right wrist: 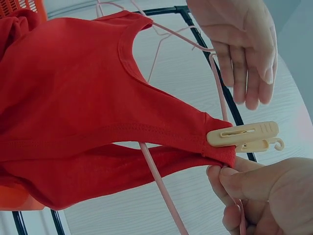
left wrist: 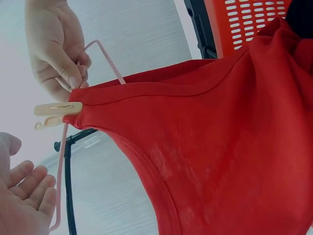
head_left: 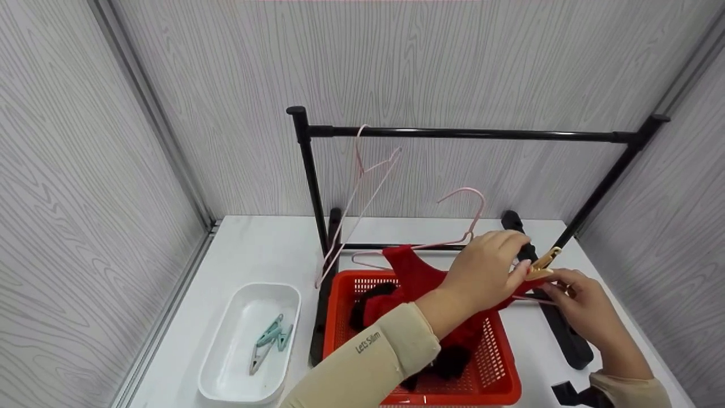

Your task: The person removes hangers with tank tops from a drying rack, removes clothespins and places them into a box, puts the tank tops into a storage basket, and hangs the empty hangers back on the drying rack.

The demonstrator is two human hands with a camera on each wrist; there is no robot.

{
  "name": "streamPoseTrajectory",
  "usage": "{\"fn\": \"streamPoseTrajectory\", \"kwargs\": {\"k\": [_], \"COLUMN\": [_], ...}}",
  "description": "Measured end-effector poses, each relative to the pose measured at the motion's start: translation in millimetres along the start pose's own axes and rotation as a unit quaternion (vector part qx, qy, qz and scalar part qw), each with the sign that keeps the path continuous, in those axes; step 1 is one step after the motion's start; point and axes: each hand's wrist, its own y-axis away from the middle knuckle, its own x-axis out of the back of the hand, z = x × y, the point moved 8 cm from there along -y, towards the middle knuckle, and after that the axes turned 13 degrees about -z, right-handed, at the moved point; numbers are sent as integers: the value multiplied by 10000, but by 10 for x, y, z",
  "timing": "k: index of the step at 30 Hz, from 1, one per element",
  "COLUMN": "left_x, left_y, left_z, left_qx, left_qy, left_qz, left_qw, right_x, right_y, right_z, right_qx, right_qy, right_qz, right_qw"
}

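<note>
A red tank top (right wrist: 88,88) hangs on a pink hanger (head_left: 480,214), its lower part lying in the red basket. On one strap sits a beige clothespin (right wrist: 244,135), clamped over the fabric and the hanger. My right hand (head_left: 583,309) pinches the strap's edge just below the clothespin, its fingers curled about the hanger wire. My left hand (head_left: 487,269) is beside the clothespin with its fingers extended, apart from it in the wrist views. The other strap (head_left: 403,260) lies over the hanger's far arm.
A black rack (head_left: 464,134) stands behind, with another pink hanger (head_left: 361,170) hooked on its bar. The red basket (head_left: 498,362) holds dark and red clothes. At left, a white tray (head_left: 218,362) contains several clothespins (head_left: 271,337), green and greyish.
</note>
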Motion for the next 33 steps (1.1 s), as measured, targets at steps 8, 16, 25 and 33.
{"fn": "streamPoseTrajectory", "kwargs": {"k": [8,16,25,33], "left_x": [-141,-273,-277,-276], "left_y": [-127,-161,-148,-142], "left_z": [40,91,166,169], "left_qx": [174,189,-127,-146], "left_qy": [-643,-962,-846,-249], "left_qz": [-278,-728,-570,-554], "left_qw": [9974,9925,9947,9980], "right_x": [12,-8,-9,-38], "right_y": [17,19,23,37], "right_z": [-15,-34,-69,-81], "right_qx": [-18,19,280,7], "right_qy": [279,356,198,181], "right_qz": [27,-9,225,82], "right_qw": [9996,9994,9992,9998]}}
